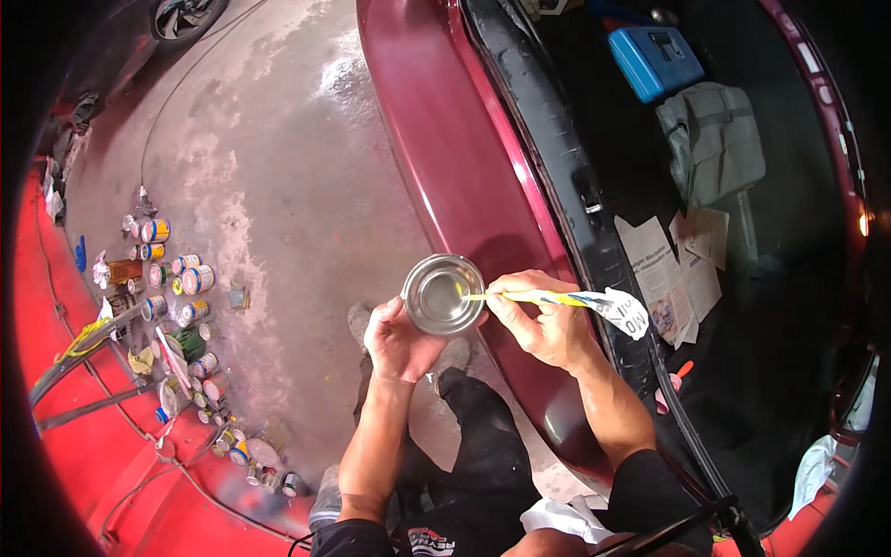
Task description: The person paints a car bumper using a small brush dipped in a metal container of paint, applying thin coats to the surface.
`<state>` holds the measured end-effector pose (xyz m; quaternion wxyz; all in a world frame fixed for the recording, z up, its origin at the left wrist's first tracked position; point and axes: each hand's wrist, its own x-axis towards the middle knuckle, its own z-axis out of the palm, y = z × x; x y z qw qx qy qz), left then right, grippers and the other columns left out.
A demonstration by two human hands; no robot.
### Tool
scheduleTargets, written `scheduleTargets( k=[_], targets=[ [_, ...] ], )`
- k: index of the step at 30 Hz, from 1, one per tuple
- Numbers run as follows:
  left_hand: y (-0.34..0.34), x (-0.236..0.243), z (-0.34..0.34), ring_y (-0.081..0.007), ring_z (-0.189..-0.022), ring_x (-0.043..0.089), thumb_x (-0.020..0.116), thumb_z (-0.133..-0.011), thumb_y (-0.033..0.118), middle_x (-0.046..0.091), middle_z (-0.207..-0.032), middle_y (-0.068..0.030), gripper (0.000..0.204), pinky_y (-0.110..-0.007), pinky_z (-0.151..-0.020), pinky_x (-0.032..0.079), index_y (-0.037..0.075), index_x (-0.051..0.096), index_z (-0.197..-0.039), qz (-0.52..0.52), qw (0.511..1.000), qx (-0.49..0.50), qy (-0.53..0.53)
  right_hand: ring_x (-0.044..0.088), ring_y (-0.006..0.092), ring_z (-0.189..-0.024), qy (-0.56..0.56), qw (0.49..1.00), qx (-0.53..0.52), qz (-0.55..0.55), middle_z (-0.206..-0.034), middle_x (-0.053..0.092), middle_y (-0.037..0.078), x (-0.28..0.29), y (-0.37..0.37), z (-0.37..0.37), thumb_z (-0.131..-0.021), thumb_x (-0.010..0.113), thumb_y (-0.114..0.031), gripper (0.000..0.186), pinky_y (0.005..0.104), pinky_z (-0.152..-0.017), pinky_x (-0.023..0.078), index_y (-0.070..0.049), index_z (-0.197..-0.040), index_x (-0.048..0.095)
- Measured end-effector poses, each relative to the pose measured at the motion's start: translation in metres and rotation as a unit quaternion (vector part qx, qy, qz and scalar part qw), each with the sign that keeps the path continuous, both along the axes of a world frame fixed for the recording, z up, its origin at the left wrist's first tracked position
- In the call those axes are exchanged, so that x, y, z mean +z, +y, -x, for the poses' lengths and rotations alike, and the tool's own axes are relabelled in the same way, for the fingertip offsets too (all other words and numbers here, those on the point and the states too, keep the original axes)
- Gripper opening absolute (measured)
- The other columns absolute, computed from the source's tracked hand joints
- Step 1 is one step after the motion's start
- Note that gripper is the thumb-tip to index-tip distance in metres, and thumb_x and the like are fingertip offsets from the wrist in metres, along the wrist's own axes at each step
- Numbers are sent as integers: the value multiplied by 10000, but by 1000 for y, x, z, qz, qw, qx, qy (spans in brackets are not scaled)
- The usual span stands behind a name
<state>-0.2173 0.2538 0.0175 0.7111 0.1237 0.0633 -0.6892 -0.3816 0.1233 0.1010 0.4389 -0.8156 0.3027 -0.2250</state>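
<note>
My left hand (404,342) is wrapped round a round, shiny cup (429,323), held upright in front of me. Its mouth faces up, with a little pale content at the bottom. In my right hand (548,325) I grip a thin yellow-and-white stirring strip (580,299) between thumb and fingers. One narrow yellow end reaches over the cup's rim into its mouth; the other widens into a crumpled white end with dark print. The cup is beside the dark red car bumper (483,176), above the floor.
Several paint cans (198,278) stand on the floor at left, near a red car panel (83,464). At right, the open car trunk holds a blue case (654,63), a grey bag (715,144) and newspaper sheets (654,269). A cable (153,121) crosses the floor.
</note>
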Motion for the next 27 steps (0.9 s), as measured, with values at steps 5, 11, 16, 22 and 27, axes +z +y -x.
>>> scheduleTargets(
  k=[5, 11, 16, 22, 27],
  targets=[
    [1, -8, 2, -360, -1350, 508, 533, -944, 482, 519, -1483, -197, 709, -577, -1154, 355, 21, 466, -1479, -15, 1000, -6, 19, 716, 238, -808, 20, 999, -17, -28, -928, 739, 102, -4, 0, 6, -935, 731, -121, 114, 329, -716, 555, -34, -1006, 712],
    [-2, -8, 9, -363, -1338, 515, 522, -953, 471, 541, -1458, -203, 662, -573, -1136, 374, 18, 519, -1436, 24, 996, -12, 86, 718, 178, -787, 18, 985, -47, -164, -914, 756, 73, -12, 0, 13, -941, 733, -203, 182, 305, -732, 537, -38, -1018, 742],
    [-9, -2, 14, -373, -1342, 510, 525, -949, 471, 584, -1417, -183, 543, -628, -1128, 362, 57, 652, -1276, 39, 992, 6, 117, 723, 176, -783, 47, 979, -14, -196, -855, 756, 88, -5, -21, 10, -936, 721, -191, 168, 293, -725, 532, -32, -984, 751],
    [-6, -4, 15, -389, -1343, 510, 527, -942, 484, 567, -1437, -195, 589, -661, -1122, 351, 44, 625, -1322, -25, 998, 0, 59, 729, 215, -799, 11, 979, 13, -203, -886, 757, 105, -1, -31, 9, -926, 713, -165, 157, 328, -748, 533, -17, -970, 740],
    [-7, -4, 17, -409, -1363, 491, 519, -946, 506, 519, -1485, -222, 688, -680, -1133, 328, 5, 546, -1417, -27, 997, 15, 72, 726, 195, -828, 15, 988, 31, -153, -909, 755, 89, -2, -35, 12, -936, 703, -102, 117, 322, -765, 547, 7, -969, 730]
  ],
)
